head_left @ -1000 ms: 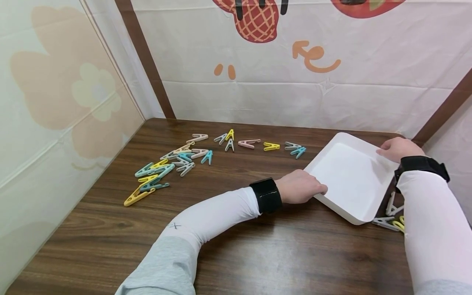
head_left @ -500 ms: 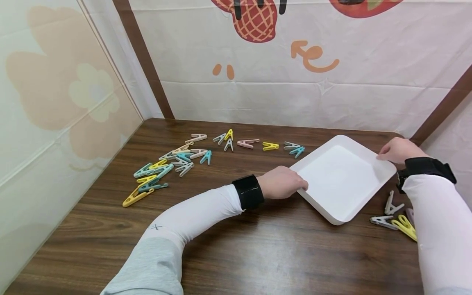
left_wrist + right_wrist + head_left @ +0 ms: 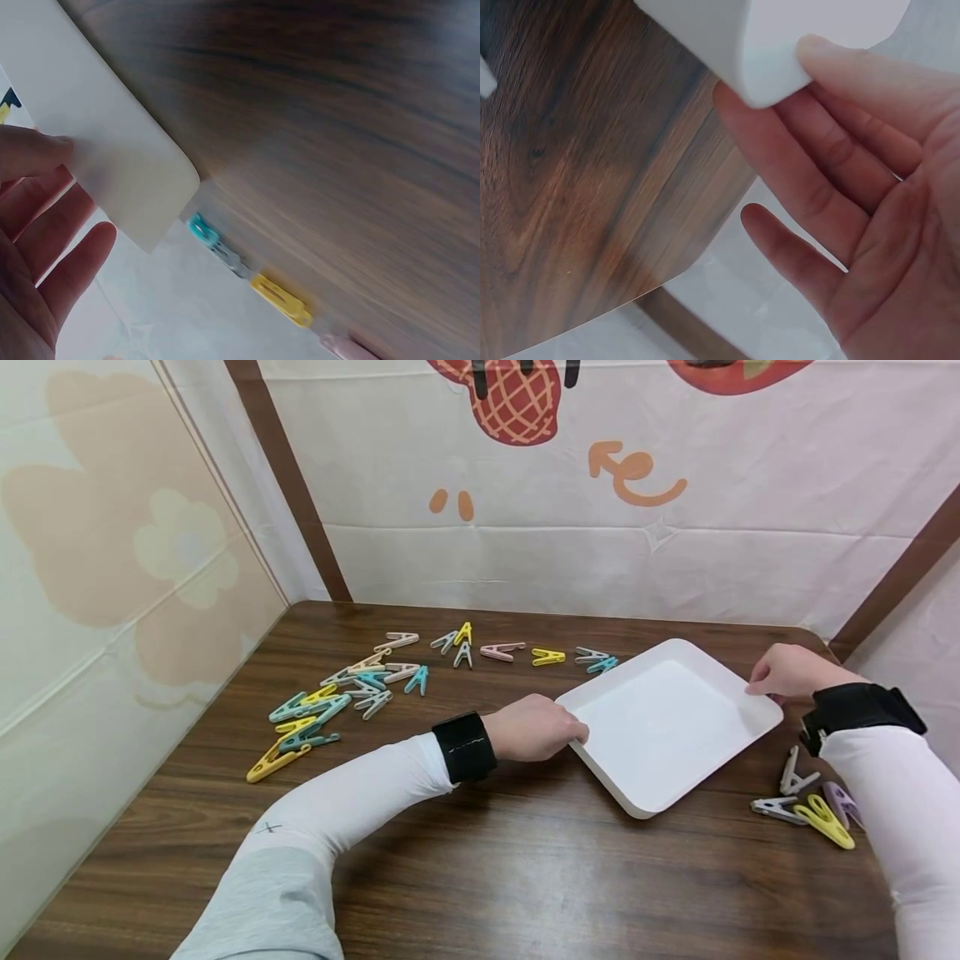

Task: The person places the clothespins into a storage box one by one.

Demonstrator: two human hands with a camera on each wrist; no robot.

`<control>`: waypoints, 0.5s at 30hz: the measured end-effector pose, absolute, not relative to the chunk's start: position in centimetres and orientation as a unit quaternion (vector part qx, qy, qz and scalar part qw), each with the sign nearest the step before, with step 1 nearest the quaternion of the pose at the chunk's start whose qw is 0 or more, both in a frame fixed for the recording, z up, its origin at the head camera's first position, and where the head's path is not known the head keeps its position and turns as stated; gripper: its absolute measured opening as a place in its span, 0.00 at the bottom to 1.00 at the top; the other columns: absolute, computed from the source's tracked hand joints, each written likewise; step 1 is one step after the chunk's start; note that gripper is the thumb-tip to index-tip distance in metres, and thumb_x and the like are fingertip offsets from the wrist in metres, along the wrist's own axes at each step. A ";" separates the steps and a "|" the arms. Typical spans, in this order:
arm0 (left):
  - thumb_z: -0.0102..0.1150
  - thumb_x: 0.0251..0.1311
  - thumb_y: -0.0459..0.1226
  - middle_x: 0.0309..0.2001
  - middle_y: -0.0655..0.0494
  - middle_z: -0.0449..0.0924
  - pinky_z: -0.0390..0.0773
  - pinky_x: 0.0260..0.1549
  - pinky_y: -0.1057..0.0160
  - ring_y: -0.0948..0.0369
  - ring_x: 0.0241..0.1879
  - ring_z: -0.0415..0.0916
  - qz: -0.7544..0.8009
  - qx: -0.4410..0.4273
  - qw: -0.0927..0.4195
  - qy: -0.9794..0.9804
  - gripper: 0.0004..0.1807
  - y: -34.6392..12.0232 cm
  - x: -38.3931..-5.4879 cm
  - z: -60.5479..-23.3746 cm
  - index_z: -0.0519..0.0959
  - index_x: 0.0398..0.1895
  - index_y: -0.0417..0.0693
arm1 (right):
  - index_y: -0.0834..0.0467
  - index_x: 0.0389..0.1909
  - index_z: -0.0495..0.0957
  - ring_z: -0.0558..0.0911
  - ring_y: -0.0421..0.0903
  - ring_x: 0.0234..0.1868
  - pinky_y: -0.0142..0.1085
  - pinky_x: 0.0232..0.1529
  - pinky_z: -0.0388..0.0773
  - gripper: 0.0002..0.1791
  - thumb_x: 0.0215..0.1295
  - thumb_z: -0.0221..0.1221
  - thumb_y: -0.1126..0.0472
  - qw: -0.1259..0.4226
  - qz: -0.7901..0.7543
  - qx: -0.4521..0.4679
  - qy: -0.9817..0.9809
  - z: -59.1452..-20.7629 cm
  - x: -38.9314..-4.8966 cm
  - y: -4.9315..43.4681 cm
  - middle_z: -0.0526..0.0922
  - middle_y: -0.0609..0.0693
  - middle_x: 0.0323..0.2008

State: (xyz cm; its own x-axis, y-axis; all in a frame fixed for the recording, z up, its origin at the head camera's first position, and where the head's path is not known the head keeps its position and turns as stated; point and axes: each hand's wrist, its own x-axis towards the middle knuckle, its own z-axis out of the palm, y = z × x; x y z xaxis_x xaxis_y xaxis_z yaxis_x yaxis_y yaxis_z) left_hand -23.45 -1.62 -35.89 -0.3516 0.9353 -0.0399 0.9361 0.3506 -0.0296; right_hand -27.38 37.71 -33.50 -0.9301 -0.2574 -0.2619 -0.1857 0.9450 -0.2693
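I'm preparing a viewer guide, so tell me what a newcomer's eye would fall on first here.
Probably the bright white tray, right of centre in the head view, gripped near opposite corners by the left hand and right hand. Next come the colourful clothespins scattered over the table's far left, and the bold red print on the backdrop at the top.

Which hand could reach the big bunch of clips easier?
Probably the left hand: it's nearer the bunch of clips. The right hand is across the white tray. Both hold the tray, so the left would need to let go first.
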 end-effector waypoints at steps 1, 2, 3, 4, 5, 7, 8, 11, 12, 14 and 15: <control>0.52 0.68 0.31 0.37 0.62 0.83 0.75 0.32 0.65 0.64 0.31 0.75 -0.021 0.568 0.009 0.822 0.11 -1.9 -23.5 -35.9 0.83 0.43 0.52 | 0.65 0.26 0.83 0.76 0.45 0.22 0.39 0.26 0.70 0.08 0.62 0.62 0.64 0.149 -0.121 -0.120 0.974 -33.5 -27.3 37.5 0.79 0.47 0.21; 0.52 0.68 0.31 0.37 0.62 0.83 0.74 0.32 0.65 0.64 0.30 0.74 -0.019 0.567 0.010 0.823 0.10 -2.2 -23.5 -35.9 0.83 0.43 0.52 | 0.64 0.26 0.82 0.77 0.45 0.22 0.39 0.26 0.70 0.08 0.62 0.62 0.65 0.148 -0.121 -0.126 0.973 -33.5 -27.2 37.3 0.79 0.46 0.20; 0.52 0.68 0.32 0.36 0.62 0.83 0.74 0.31 0.65 0.64 0.30 0.74 -0.017 0.565 0.010 0.825 0.10 -2.6 -23.5 -35.8 0.83 0.43 0.52 | 0.64 0.26 0.82 0.77 0.45 0.21 0.39 0.26 0.70 0.08 0.62 0.62 0.65 0.148 -0.119 -0.132 0.973 -33.5 -27.1 37.1 0.78 0.46 0.20; 0.53 0.68 0.32 0.36 0.62 0.83 0.74 0.31 0.66 0.65 0.29 0.73 -0.016 0.563 0.011 0.826 0.10 -2.9 -23.5 -35.8 0.83 0.43 0.52 | 0.63 0.25 0.82 0.77 0.45 0.21 0.39 0.26 0.70 0.08 0.62 0.61 0.65 0.148 -0.119 -0.139 0.972 -33.5 -27.0 36.8 0.78 0.46 0.20; 0.53 0.68 0.32 0.36 0.62 0.83 0.74 0.31 0.66 0.65 0.29 0.73 -0.015 0.562 0.011 0.827 0.10 -3.2 -23.4 -35.8 0.83 0.43 0.52 | 0.63 0.25 0.82 0.77 0.45 0.21 0.39 0.26 0.71 0.08 0.62 0.61 0.65 0.149 -0.122 -0.141 0.971 -33.5 -27.0 36.6 0.78 0.46 0.20; 0.53 0.68 0.32 0.37 0.61 0.83 0.74 0.31 0.66 0.65 0.30 0.74 -0.012 0.557 0.009 0.831 0.09 -3.9 -23.4 -35.7 0.82 0.43 0.51 | 0.63 0.25 0.82 0.78 0.45 0.21 0.39 0.27 0.72 0.08 0.62 0.61 0.65 0.149 -0.124 -0.146 0.970 -33.5 -26.7 36.1 0.79 0.45 0.20; 0.53 0.68 0.32 0.37 0.61 0.83 0.74 0.31 0.66 0.65 0.30 0.74 -0.010 0.554 0.008 0.832 0.09 -4.2 -23.4 -35.8 0.82 0.43 0.51 | 0.63 0.25 0.82 0.78 0.45 0.21 0.39 0.27 0.72 0.08 0.62 0.62 0.65 0.149 -0.123 -0.150 0.970 -33.5 -26.6 35.9 0.79 0.45 0.20; 0.54 0.67 0.31 0.37 0.61 0.84 0.75 0.32 0.66 0.66 0.31 0.75 -0.003 0.549 0.004 0.836 0.09 -5.2 -23.5 -35.8 0.82 0.43 0.51 | 0.62 0.24 0.82 0.78 0.44 0.20 0.38 0.26 0.73 0.08 0.62 0.62 0.65 0.151 -0.116 -0.159 0.969 -33.6 -26.0 35.2 0.78 0.45 0.19; 0.54 0.67 0.31 0.37 0.61 0.84 0.75 0.32 0.66 0.66 0.31 0.75 0.000 0.548 0.003 0.836 0.09 -5.5 -23.5 -35.9 0.82 0.43 0.51 | 0.61 0.23 0.81 0.77 0.44 0.20 0.38 0.25 0.72 0.09 0.62 0.62 0.65 0.150 -0.111 -0.165 0.968 -33.6 -25.8 35.0 0.78 0.45 0.19; 0.55 0.66 0.31 0.37 0.61 0.84 0.75 0.33 0.66 0.66 0.32 0.75 0.007 0.545 -0.001 0.839 0.09 -6.1 -23.7 -36.0 0.82 0.42 0.51 | 0.59 0.22 0.80 0.76 0.43 0.19 0.38 0.24 0.71 0.09 0.63 0.62 0.64 0.151 -0.102 -0.171 0.968 -33.7 -25.2 34.5 0.76 0.45 0.18; 0.56 0.66 0.30 0.36 0.61 0.84 0.75 0.33 0.65 0.66 0.32 0.75 0.012 0.542 -0.002 0.841 0.08 -6.5 -23.8 -36.0 0.82 0.41 0.51 | 0.59 0.22 0.80 0.75 0.43 0.19 0.38 0.23 0.70 0.09 0.63 0.62 0.64 0.153 -0.097 -0.171 0.968 -33.7 -24.9 34.2 0.76 0.45 0.17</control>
State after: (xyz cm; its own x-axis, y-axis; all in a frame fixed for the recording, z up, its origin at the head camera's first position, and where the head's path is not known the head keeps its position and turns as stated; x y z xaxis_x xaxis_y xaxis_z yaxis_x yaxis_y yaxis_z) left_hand -23.77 -6.45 -35.98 -0.4135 0.9104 0.0163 0.9105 0.4132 0.0175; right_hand -24.89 34.19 -33.73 -0.8947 -0.3617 -0.2621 -0.3023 0.9223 -0.2409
